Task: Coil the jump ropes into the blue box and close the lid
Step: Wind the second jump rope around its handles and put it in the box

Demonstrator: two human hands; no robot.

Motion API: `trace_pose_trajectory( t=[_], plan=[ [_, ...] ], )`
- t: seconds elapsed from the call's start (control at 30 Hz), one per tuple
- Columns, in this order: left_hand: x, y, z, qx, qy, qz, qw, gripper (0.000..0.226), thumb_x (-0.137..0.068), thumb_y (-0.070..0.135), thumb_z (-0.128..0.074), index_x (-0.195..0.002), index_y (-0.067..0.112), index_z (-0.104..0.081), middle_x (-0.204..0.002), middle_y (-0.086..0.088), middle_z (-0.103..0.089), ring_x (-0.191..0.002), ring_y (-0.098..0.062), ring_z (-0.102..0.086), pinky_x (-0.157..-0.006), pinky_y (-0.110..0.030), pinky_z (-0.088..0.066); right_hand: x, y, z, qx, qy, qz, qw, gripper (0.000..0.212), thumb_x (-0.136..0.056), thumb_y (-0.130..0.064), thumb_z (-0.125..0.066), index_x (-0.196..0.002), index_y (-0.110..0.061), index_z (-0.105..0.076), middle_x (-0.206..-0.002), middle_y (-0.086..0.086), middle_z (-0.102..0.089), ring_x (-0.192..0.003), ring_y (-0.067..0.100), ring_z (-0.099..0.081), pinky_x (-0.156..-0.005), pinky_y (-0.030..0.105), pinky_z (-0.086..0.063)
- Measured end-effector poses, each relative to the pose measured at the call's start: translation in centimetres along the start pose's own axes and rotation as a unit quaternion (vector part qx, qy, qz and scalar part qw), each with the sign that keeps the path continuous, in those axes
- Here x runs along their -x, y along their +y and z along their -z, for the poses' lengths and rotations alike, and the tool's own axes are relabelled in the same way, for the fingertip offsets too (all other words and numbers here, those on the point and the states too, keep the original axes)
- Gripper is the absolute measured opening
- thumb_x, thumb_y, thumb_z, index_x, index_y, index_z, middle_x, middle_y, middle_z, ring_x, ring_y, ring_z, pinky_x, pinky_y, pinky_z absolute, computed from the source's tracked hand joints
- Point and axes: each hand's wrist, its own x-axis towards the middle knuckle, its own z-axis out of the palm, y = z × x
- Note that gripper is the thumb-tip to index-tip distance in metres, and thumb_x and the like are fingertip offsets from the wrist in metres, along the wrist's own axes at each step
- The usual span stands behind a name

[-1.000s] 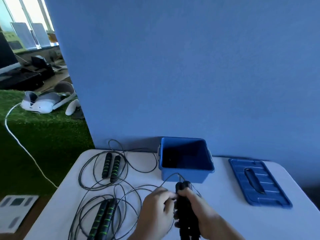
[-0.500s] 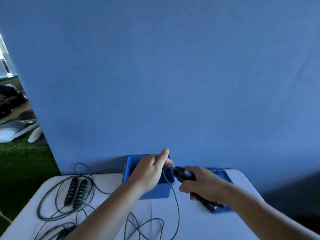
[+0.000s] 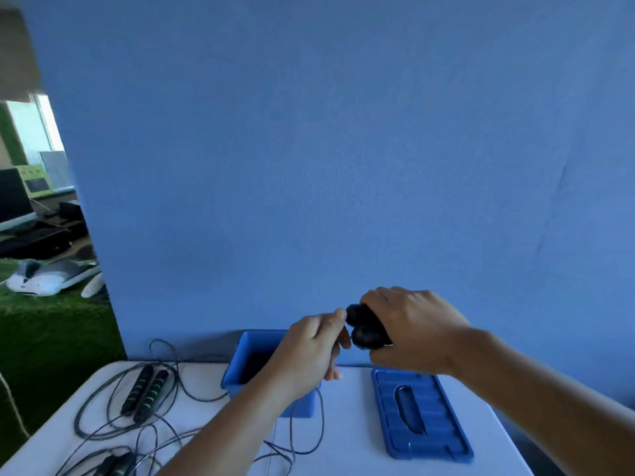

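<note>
My right hand (image 3: 409, 329) grips two black jump rope handles (image 3: 366, 326), raised above the table. My left hand (image 3: 309, 352) is closed beside the handle ends, pinching that rope's cord (image 3: 321, 417), which hangs down to the table. The open blue box (image 3: 237, 369) stands behind my left hand, partly hidden by it. The blue lid (image 3: 421, 415) lies flat to the box's right. A second rope with black and green handles (image 3: 146, 393) lies at the left. A third pair of handles (image 3: 115, 463) shows at the bottom left.
The white table (image 3: 347, 424) stands against a blue backdrop (image 3: 326, 149). Loose cords (image 3: 92, 431) sprawl over its left half. To the left, on green turf (image 3: 51, 334), lie a white device (image 3: 44, 278) and a desk with monitors.
Both hands have lifted the handle pair from near the table's front edge up above the box and lid. The left hand now pinches the cord by the handle ends. The camera has tilted.
</note>
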Motion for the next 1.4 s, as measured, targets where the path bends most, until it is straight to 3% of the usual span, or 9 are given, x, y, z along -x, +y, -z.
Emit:
trace_pose_trajectory(
  t=[0.07, 0.17, 0.3, 0.43, 0.53, 0.73, 0.9, 1.13, 1.4],
  plan=[
    [0.5, 0.5, -0.9, 0.029, 0.003, -0.001, 1.0, 0.056, -0.107, 0.044, -0.04, -0.055, 0.026, -0.049, -0.047, 0.012, -0.037, -0.041, -0.011, -0.036, -0.053, -0.036, -0.043, 0.5, 0.3, 0.0, -0.01, 0.04, -0.007, 0.999, 0.045, -0.072, -0.052, -0.053, -0.11, -0.03, -0.047, -0.1, -0.012, -0.057, -0.091, 0.014, -0.057, -0.073, 0.031, -0.048],
    [1.0, 1.4, -1.5, 0.074, -0.016, -0.017, 0.997, 0.051, -0.108, 0.043, -0.038, -0.062, 0.021, -0.04, -0.053, 0.011, -0.026, -0.046, -0.012, -0.022, -0.053, -0.031, -0.017, 1.3, 0.2, -0.3, -0.065, 0.082, -0.044, 0.994, 0.039, -0.069, -0.05, -0.054, -0.103, -0.031, -0.048, -0.092, -0.012, -0.059, -0.08, 0.014, -0.056, -0.066, 0.03, -0.047],
    [1.0, 2.3, -1.2, 0.09, -0.037, -0.039, 0.994, 0.047, -0.106, 0.047, -0.037, -0.074, 0.014, -0.044, -0.059, 0.003, -0.019, -0.052, -0.016, -0.017, -0.049, -0.025, -0.022, 2.2, -0.5, -1.4, -0.289, 0.089, -0.115, 0.946, 0.022, -0.067, -0.04, -0.06, -0.085, -0.038, -0.046, -0.072, -0.015, -0.055, -0.062, 0.01, -0.049, -0.056, 0.027, -0.043],
    [1.4, 2.5, -0.5, 0.118, -0.072, -0.032, 0.99, 0.051, -0.106, 0.049, -0.038, -0.064, 0.02, -0.043, -0.061, 0.002, -0.016, -0.056, -0.018, -0.009, -0.049, -0.028, -0.011, 2.4, -1.5, -1.4, -0.562, 0.135, -0.171, 0.798, 0.017, -0.071, -0.027, -0.066, -0.08, -0.019, -0.054, -0.064, -0.001, -0.049, -0.059, 0.018, -0.043, -0.052, 0.032, -0.037],
    [1.6, 2.2, -0.2, 0.117, -0.09, -0.04, 0.988, 0.053, -0.107, 0.047, -0.037, -0.058, 0.025, -0.042, -0.06, 0.005, -0.017, -0.053, -0.015, -0.009, -0.043, -0.021, -0.014, 2.3, -2.3, -1.1, -0.673, 0.144, -0.187, 0.701, 0.037, -0.069, -0.031, -0.064, -0.088, 0.001, -0.057, -0.071, 0.016, -0.057, -0.061, 0.025, -0.055, -0.054, 0.035, -0.045],
    [1.6, 1.2, 0.2, 0.117, -0.105, -0.038, 0.987, 0.052, -0.107, 0.045, -0.037, -0.059, 0.028, -0.049, -0.059, 0.004, -0.02, -0.05, -0.012, -0.015, -0.044, -0.02, -0.017, 0.8, -3.1, 0.1, -0.812, 0.242, -0.206, 0.49, 0.023, -0.079, -0.026, -0.053, -0.089, -0.013, -0.07, -0.081, 0.014, -0.063, -0.067, 0.029, -0.061, -0.073, 0.045, -0.052],
    [2.3, 1.1, 0.3, 0.128, -0.117, -0.055, 0.983, 0.047, -0.107, 0.039, -0.039, -0.064, 0.026, -0.053, -0.058, 0.004, -0.022, -0.05, -0.012, -0.016, -0.046, -0.023, -0.016, 0.0, -3.9, 1.1, -0.844, 0.261, -0.245, 0.399, 0.026, -0.09, -0.032, -0.049, -0.095, -0.014, -0.067, -0.083, 0.008, -0.066, -0.066, 0.025, -0.064, -0.076, 0.043, -0.054],
    [3.2, 0.3, 0.0, 0.118, -0.141, -0.055, 0.981, 0.043, -0.108, 0.031, -0.041, -0.072, 0.018, -0.059, -0.053, 0.006, -0.032, -0.049, -0.01, -0.027, -0.047, -0.018, -0.024, -0.6, -5.1, 2.0, -0.862, 0.312, -0.226, 0.331, 0.025, -0.095, -0.034, -0.046, -0.099, -0.014, -0.061, -0.081, 0.005, -0.061, -0.068, 0.023, -0.06, -0.079, 0.044, -0.053],
    [3.9, 0.0, 0.2, 0.157, -0.159, -0.036, 0.974, 0.044, -0.108, 0.033, -0.041, -0.071, 0.019, -0.061, -0.055, 0.004, -0.036, -0.049, -0.01, -0.028, -0.048, -0.021, -0.024, -0.1, -5.2, 2.7, -0.874, 0.295, -0.215, 0.32, 0.029, -0.093, -0.037, -0.046, -0.099, -0.013, -0.061, -0.083, 0.006, -0.061, -0.07, 0.024, -0.058, -0.077, 0.042, -0.052]
  ],
)
